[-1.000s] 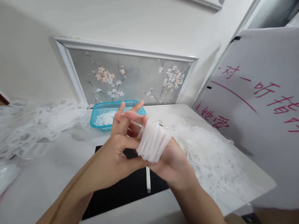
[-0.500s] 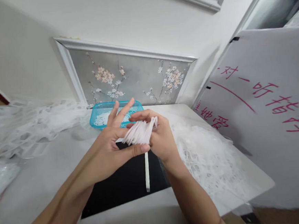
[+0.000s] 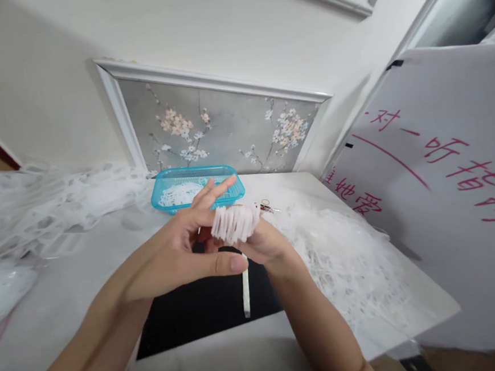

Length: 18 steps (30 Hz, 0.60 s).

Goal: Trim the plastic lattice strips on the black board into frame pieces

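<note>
A bundle of white, soft-looking plastic loops (image 3: 235, 224) sits between my hands, its strands side by side. My right hand (image 3: 267, 242) holds it from the right, with curled fingers partly hidden behind and below it. My left hand (image 3: 183, 242) is at its left side, index finger against or inside the loops; I cannot tell which. Its thumb stretches out below, apart from the bundle, and other fingers point up and away. Under the hands lies a black mat (image 3: 206, 314) with a narrow white bar (image 3: 246, 294) on it.
A blue basket (image 3: 156, 198) with white loops inside stands against the wall. Small scissors (image 3: 268, 207) lie right of it. Heaps of white plastic netting (image 3: 347, 257) cover the table's right side and more netting (image 3: 81, 198) the left. A whiteboard (image 3: 449, 249) with red writing stands at right.
My left thumb has come off the bundle and dropped lower. The bundle has turned flatter, and my right fingers have moved from above it to behind and below. The scissors now show.
</note>
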Each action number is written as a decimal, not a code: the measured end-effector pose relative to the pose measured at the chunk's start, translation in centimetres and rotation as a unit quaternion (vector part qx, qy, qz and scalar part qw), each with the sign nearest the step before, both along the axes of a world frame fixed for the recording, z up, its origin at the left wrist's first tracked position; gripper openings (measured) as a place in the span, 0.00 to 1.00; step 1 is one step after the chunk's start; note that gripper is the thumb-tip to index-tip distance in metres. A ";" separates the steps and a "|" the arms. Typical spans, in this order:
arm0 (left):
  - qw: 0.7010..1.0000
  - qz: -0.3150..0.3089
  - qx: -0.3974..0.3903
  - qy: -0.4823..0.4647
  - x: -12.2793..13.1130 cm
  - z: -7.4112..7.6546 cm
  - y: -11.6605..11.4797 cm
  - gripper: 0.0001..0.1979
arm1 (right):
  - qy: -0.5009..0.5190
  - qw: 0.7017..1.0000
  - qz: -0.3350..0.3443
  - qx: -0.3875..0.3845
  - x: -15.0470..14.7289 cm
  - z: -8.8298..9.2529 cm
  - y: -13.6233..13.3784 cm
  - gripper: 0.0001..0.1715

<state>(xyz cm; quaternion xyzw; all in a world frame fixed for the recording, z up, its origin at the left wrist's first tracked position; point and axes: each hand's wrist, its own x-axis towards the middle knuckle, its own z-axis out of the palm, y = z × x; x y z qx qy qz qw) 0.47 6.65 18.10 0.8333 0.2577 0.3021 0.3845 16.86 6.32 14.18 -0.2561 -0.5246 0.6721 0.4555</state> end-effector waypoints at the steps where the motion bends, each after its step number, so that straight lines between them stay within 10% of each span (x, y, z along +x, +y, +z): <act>1: 1.000 -0.002 -0.004 -0.002 -0.1 0.0 0.1 0.12 | 0.007 1.000 0.000 -0.009 -0.1 0.0 -0.1 0.15; 14: 0.985 -0.044 -0.160 -0.051 -0.2 -0.4 0.7 0.18 | 0.016 0.999 0.051 -0.008 -0.9 -0.1 -0.4 0.09; 18: 0.999 -0.020 -0.035 -0.006 -0.1 -0.4 0.5 0.23 | 0.011 1.000 0.000 0.001 -1.0 0.1 -0.9 0.09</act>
